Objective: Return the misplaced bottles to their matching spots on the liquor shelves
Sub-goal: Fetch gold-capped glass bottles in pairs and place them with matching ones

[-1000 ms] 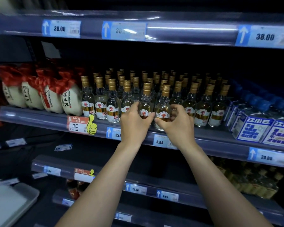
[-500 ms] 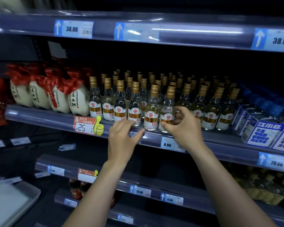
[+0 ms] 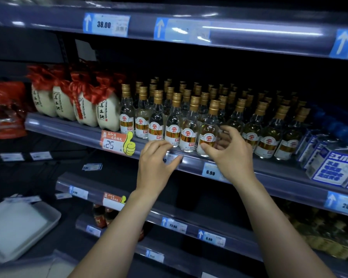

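Note:
Rows of small clear bottles with gold caps and red-gold labels (image 3: 173, 125) fill the middle shelf (image 3: 68, 127). My right hand (image 3: 232, 155) hovers at the front-row bottle (image 3: 209, 125). Its thumb touches the bottle's lower label, and its fingers are spread beside the bottle rather than wrapped around it. My left hand (image 3: 156, 165) is lower, in front of the shelf's price rail, with fingers apart and holding nothing.
White jars tied with red cloth (image 3: 107, 115) stand left of the bottles, and blue-and-white boxes (image 3: 329, 169) stand to the right. A "25" thumbs-up tag (image 3: 117, 143) and a 6.90 tag (image 3: 210, 172) are on the rail. The upper shelf (image 3: 249, 35) overhangs. A white tray (image 3: 18, 227) lies lower left.
My left hand let go of a front bottle and dropped below the shelf rail. My right hand loosened off its bottle and pulled back slightly. The view shifted left.

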A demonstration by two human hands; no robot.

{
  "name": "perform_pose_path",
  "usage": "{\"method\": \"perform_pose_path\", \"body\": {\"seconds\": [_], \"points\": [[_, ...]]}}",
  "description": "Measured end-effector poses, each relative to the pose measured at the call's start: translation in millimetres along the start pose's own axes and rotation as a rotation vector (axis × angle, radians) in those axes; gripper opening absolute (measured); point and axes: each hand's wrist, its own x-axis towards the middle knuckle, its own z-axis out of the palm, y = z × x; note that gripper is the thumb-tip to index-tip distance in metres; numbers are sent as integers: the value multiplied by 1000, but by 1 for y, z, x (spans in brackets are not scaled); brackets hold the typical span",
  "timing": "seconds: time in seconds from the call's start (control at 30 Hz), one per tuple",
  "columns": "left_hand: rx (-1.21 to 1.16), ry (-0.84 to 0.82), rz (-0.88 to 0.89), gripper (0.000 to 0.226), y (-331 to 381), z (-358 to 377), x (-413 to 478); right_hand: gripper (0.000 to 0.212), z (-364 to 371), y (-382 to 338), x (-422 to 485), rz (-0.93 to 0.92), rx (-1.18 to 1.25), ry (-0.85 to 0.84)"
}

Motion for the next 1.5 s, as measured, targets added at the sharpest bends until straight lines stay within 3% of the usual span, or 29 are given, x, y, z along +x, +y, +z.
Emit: {"method": "perform_pose_path", "body": {"seconds": [0.17,0.27,0.33,0.5,0.6,0.73,0.83,1.1,1.5], "points": [[32,-25,-126,47,3,-15,-26,42,-7,8,-49,-166,-84,278],[50,-38,-192,42,-2,-27,-64,32,16,22,-95,-295,-52,262],[73,-84,-229,37,-5,-40,-100,25,41,32,-127,-309,13,107],[220,-294,-336,35,-19,-92,-201,26,107,46,-203,-51,64,-332],[302,-422,-499,44,-34,-140,-261,23,143,45,-251,48,23,-638],[335,-483,-769,50,-49,-226,-346,33,186,19,-341,15,-90,-928],[329,-459,-961,44,-50,-305,-420,37,213,-17,-430,-64,-181,-1097],[430,-408,-1402,54,-23,-519,-607,48,263,-133,-657,-274,-223,-1490],[368,71,-1843,61,-3,-755,-776,50,352,-321,-944,-795,-226,-1929]]}}
